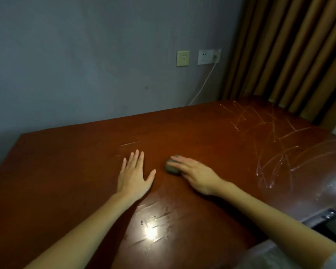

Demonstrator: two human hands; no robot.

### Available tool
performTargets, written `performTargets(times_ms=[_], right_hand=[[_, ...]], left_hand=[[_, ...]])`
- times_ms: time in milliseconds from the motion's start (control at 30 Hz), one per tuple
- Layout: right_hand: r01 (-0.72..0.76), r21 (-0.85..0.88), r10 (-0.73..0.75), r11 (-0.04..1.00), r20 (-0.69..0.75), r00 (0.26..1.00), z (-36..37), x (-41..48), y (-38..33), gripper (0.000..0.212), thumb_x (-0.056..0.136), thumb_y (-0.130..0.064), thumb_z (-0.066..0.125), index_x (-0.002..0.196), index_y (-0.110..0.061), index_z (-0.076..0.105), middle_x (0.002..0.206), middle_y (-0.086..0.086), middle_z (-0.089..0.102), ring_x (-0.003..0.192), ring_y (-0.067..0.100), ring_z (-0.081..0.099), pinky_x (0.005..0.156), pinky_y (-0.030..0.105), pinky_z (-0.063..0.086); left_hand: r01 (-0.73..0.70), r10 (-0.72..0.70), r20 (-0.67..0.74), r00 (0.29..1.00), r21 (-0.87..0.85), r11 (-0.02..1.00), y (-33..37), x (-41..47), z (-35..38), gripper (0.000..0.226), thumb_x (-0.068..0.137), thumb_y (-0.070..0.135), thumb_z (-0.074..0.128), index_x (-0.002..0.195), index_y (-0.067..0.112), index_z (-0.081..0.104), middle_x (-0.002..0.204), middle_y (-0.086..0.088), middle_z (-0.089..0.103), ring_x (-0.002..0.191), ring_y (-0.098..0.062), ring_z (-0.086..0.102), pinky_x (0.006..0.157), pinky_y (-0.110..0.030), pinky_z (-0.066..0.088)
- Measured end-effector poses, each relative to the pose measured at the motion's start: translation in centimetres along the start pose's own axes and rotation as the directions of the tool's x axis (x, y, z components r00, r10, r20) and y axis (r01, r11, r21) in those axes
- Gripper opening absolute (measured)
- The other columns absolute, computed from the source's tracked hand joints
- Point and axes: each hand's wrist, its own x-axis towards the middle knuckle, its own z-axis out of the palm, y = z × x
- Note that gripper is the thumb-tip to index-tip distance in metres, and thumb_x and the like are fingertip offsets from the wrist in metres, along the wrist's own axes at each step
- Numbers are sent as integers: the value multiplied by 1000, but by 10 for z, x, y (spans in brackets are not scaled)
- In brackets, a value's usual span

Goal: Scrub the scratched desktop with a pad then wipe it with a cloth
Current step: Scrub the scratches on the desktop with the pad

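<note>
Red-brown wood surface [66, 171], glossy and scratched. I see the left grip [134, 175] laid flat on it, palm down, fingers straight and spread, holding nothing. The right grip [194, 175] is near it to the right, fingers stretched nearly straight over a grey pad [171, 168] and pressing it onto the wood (thumb hidden, fingertips a bit blurred, so I can't tell if anything wraps under). The pad sits mid-surface, between the two grips. Pale scratches [275, 140] crowd the far right corner, well apart from the pad. Shorter marks cut through a glare patch [151, 230] near the front edge. Behind is a grey wall [85, 55] with a socket [182, 58]. A white cable [202, 84] hangs from the plate beside it, and a brown curtain [289, 55] is at right.
</note>
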Motion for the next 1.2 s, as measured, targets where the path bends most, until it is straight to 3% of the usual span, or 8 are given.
performTargets(times_ms=[133, 233, 400, 567, 733, 900, 1133, 1200], right_hand=[[-397, 25, 398, 917, -35, 917, -28, 8, 68, 49, 103, -19, 31, 149, -34, 24, 158, -5, 18, 147, 16, 13, 117, 30, 3], [-524, 36, 525, 851, -34, 850, -30, 54, 74, 49, 103, -21, 29, 150, -32, 22, 159, -1, 14, 147, 19, 8, 119, 38, 4], [-269, 26, 268, 963, 39, 963, 2, 78, -9, 45, 104, -32, 27, 149, -32, 24, 159, -3, 16, 147, 17, 10, 119, 37, 7], [100, 40, -103, 994, 95, 990, 8, -60, -86, 50, 99, -52, 19, 148, -40, 19, 158, -16, 9, 146, 1, -1, 117, 23, -5], [-189, 15, 187, 982, 65, 980, -18, -125, -19, 69, 80, -79, -5, 141, -51, 11, 156, -20, 7, 145, 0, 1, 119, 27, -1], [-509, -10, 508, 860, -48, 860, -24, -89, 26, 50, 102, -44, 18, 151, -32, 15, 160, -1, 8, 148, 17, 2, 118, 35, 0], [-132, -8, 132, 991, -42, 990, 15, -126, -99, 45, 103, -35, 24, 148, -35, 23, 158, -9, 13, 146, 7, 5, 115, 25, -2], [-155, 17, 156, 988, -90, 984, 11, -164, -97, 47, 101, -39, 18, 148, -38, 23, 157, -13, 14, 144, 3, 4, 115, 22, -4]], left_hand=[[7, -6, 9, 1000, -41, 999, -5, -3, -1, 68, 99, 52, 24, 154, 15, 6, 161, -1, 2, 148, -14, -2, 120, -32, -4], [41, -43, -19, 999, -85, 995, -2, -1, 0, 57, 103, 36, 23, 153, 13, 11, 161, 0, 6, 148, -12, 1, 120, -30, -1], [51, -57, -41, 998, -119, 992, -3, 2, 2, 52, 102, 19, 24, 153, 11, 14, 160, -1, 10, 148, -13, 5, 121, -28, 3], [52, -63, -66, 996, -148, 988, -2, -2, 1, 52, 101, 13, 28, 152, 11, 18, 160, -3, 14, 147, -15, 9, 121, -31, 8], [77, -87, -68, 994, -143, 987, 10, -21, -2, 51, 101, 11, 29, 151, 10, 22, 160, -6, 14, 148, -18, 9, 121, -31, 8], [54, -65, -70, 995, -141, 989, 28, -51, 0, 50, 101, 11, 29, 151, 11, 22, 160, -6, 14, 148, -18, 10, 121, -31, 9], [32, -42, -52, 998, -174, 984, 42, -78, -1, 49, 102, 12, 29, 151, 10, 24, 159, -6, 15, 148, -19, 10, 121, -32, 9], [34, -44, -54, 998, -181, 983, 47, -83, -1, 48, 102, 12, 29, 150, 10, 24, 159, -7, 15, 148, -19, 10, 121, -32, 8]])
